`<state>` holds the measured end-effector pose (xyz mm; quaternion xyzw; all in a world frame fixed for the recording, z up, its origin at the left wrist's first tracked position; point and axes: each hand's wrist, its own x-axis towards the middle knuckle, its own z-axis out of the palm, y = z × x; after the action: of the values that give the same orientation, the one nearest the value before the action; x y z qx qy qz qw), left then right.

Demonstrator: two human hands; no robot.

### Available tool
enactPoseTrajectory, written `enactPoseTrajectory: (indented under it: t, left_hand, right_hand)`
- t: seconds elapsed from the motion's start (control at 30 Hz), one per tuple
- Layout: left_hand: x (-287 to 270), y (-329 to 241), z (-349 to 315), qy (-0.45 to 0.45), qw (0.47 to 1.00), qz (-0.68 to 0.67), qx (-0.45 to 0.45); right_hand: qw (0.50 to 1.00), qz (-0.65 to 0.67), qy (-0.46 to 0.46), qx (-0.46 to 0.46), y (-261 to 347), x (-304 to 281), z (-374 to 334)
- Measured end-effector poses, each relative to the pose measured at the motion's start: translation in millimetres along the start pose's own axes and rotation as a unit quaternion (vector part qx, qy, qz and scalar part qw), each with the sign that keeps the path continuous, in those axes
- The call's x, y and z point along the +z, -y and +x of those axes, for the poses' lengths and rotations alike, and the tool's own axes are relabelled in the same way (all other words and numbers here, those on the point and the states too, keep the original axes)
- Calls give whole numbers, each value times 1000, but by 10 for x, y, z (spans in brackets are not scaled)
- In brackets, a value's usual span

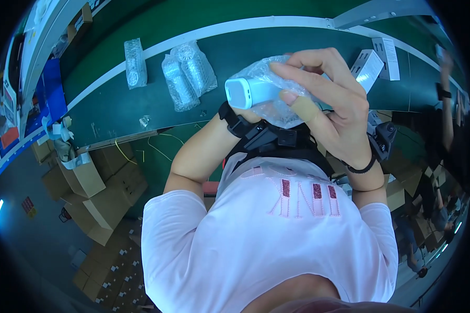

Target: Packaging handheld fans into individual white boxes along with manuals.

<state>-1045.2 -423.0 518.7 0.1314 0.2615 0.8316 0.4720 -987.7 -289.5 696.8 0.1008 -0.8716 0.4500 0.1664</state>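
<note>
A white, rounded oblong device with a recessed end panel pokes out of a clear bubble-wrap bag above the near edge of the green work surface. My right hand is closed on the bag, its thumb on the near side and its fingers over the top. A tan bandage covers part of that thumb. Only a bit of my left hand shows below the device; its fingers are hidden behind the device and bag. Black straps and small black units circle both wrists.
Several bubble-wrapped items, including one packet and a pair, lie on the green surface to the left. Two white boxes stand at the right. Open cardboard cartons sit below left. Another person's arm shows far right.
</note>
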Motion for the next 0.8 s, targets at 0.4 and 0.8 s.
enactPoseTrajectory:
  t: [0.4, 0.8]
  left_hand:
    - [-692, -370, 647, -326, 856, 396, -62]
    - [-724, 48, 756, -267, 271, 924, -36]
  right_hand:
    - [950, 18, -220, 220, -1194, -5, -1560]
    - [377, -310, -511, 708, -3788, -268, -6277]
